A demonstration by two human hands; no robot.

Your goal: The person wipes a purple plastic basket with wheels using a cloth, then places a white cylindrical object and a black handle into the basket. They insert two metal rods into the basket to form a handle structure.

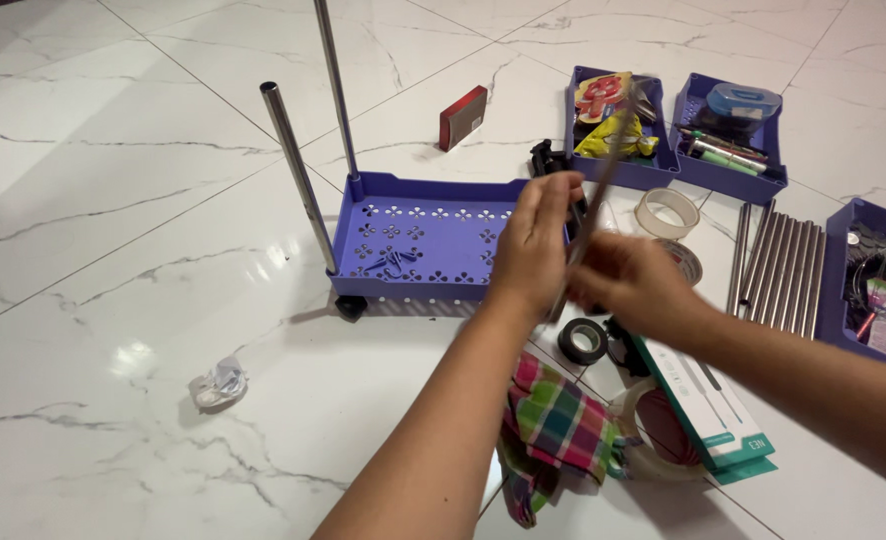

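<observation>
Both hands grip 1 metal rod (603,170), tilted: left hand (535,245) fingers closed mid-rod, right hand (631,282) fingers closed lower. Purple tray (413,240) w/ 2 upright rods just left; approx. 8 spare rods (778,265) right of fingers.

Both forearms bare, coming in from the bottom edge and the right edge, converging just right of the purple tray (418,240), used here only as landmark. Left hand (533,245) raised at the tray's right end, back of hand toward camera, fingers together and pointing up, wrist straight, forearm running diagonally down-left. Right hand (631,280) just right of the tray's right end, slightly lower than the left, motion-blurred, fingers curled inward in a closed grip, knuckles up. Right forearm slants off to the lower right. Hands sit close together, nearly touching; exact finger contact is too blurred to tell.
</observation>
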